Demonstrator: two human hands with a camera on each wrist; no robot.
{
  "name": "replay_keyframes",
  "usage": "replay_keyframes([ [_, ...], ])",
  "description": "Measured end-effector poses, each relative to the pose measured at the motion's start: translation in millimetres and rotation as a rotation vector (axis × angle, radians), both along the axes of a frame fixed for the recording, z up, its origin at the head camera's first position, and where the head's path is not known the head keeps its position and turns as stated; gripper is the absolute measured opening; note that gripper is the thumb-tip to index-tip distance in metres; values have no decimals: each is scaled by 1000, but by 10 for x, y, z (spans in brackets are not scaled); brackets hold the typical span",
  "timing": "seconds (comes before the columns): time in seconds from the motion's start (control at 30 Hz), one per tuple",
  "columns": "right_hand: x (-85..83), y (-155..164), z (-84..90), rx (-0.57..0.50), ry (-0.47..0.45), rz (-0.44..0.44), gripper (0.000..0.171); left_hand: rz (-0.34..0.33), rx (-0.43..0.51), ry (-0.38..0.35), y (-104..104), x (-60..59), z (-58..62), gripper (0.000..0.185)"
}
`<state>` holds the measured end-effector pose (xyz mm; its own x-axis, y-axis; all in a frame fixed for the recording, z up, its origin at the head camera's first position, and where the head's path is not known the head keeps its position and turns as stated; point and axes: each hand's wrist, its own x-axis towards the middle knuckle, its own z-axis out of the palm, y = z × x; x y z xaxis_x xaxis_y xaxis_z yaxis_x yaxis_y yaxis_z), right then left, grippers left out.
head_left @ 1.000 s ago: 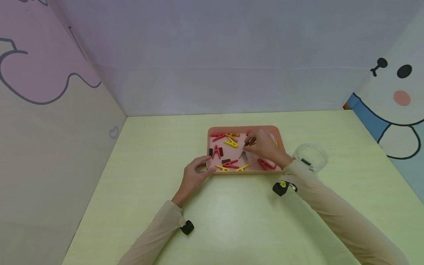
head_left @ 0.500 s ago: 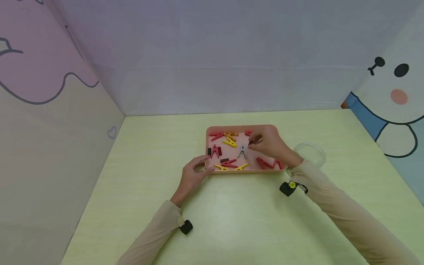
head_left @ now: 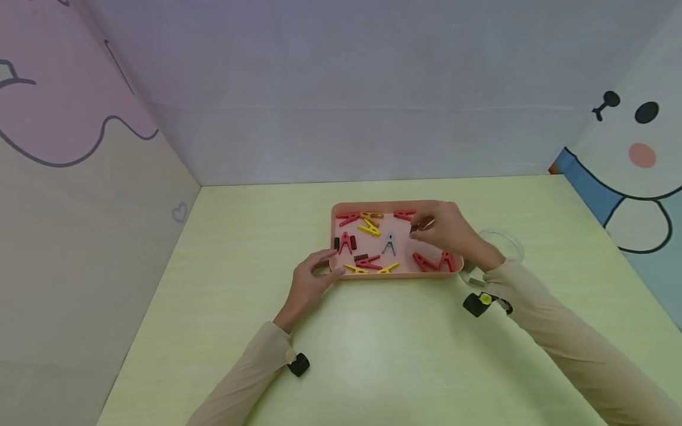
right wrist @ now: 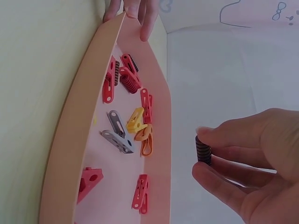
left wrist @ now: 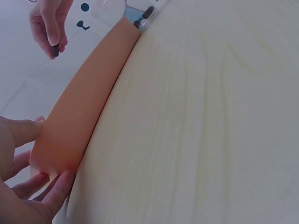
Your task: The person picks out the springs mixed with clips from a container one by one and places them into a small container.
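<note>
A pink tray (head_left: 394, 276) lies on the table, with red, yellow, orange and grey plastic clips in it. My left hand (head_left: 311, 284) grips its near left corner, fingers against the outside of the wall. Between thumb and fingertips, my right hand (head_left: 447, 228) pinches a small dark ribbed cylinder (right wrist: 203, 150) above the tray's right part. The grey clip (head_left: 389, 244) stands apart near the tray's middle. Two red clips (head_left: 424, 262) lie at the near right. A few more small ribbed cylinders (head_left: 353, 242) rest in the left part of the tray.
A clear round dish (head_left: 521, 248) stands right of the tray, partly hidden by my right wrist. Dark cylinders (left wrist: 148, 11) show in it in the left wrist view. Walls (head_left: 373, 118) border the table at the back and sides.
My right hand has moved right, away from the grey clip, still pinching the dark cylinder. More of the red clips at the tray's right now shows. My left hand stays on the corner.
</note>
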<state>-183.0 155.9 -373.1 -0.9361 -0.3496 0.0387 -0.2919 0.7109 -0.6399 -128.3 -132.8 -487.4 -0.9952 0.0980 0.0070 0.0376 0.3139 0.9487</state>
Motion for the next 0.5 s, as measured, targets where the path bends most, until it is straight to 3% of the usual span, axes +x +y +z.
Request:
replay_keyframes([
  [0.5, 102, 96, 130, 29, 7, 9, 10, -3, 14, -10, 1, -1, 16, 48],
])
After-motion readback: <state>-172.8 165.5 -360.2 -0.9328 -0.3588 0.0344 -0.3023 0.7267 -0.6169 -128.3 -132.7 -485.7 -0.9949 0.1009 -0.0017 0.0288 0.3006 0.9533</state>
